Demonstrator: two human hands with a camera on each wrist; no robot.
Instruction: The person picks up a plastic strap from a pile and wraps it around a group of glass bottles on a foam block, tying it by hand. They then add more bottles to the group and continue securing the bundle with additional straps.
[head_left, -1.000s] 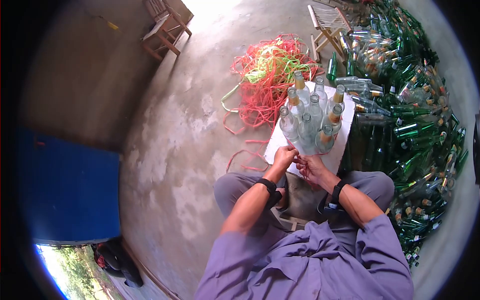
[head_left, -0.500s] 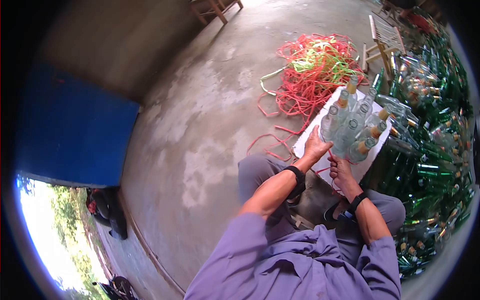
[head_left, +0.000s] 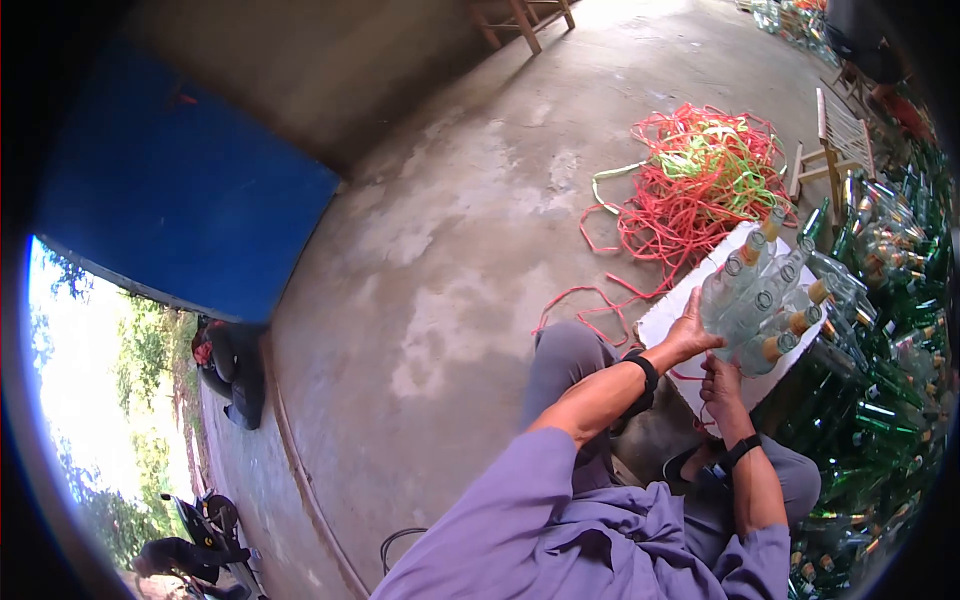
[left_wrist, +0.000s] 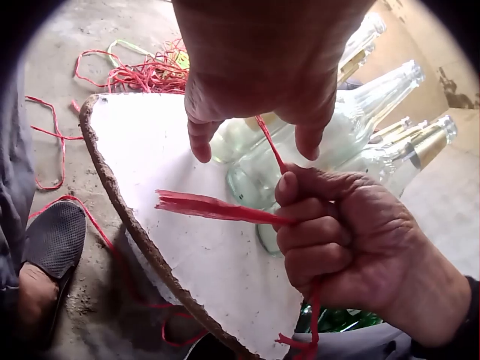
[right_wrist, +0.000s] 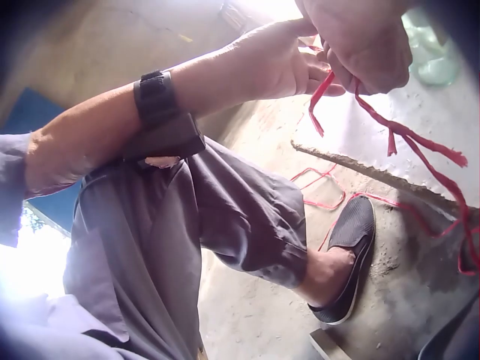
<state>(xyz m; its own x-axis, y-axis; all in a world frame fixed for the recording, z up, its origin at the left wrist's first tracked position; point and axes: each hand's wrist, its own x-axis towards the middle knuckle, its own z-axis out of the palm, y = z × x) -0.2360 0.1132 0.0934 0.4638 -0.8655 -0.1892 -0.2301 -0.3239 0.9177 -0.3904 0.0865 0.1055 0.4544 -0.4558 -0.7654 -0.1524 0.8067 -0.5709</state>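
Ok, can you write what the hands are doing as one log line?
left hand rests on clear bottles | right hand grips red string | clear bottles stand on white board

From the head: forward and down, wide and well back, taking in the white surface (head_left: 672, 318) and bottles (head_left: 760, 300). At the left wrist: very close, facing past the left hand (left_wrist: 262, 67) onto that surface, the red string (left_wrist: 214, 208) and the right hand (left_wrist: 341, 240). At the right wrist: close too, turned back toward a trouser leg (right_wrist: 240, 217) and shoe (right_wrist: 349, 251). Shared by all three: both hands and the surface edge.
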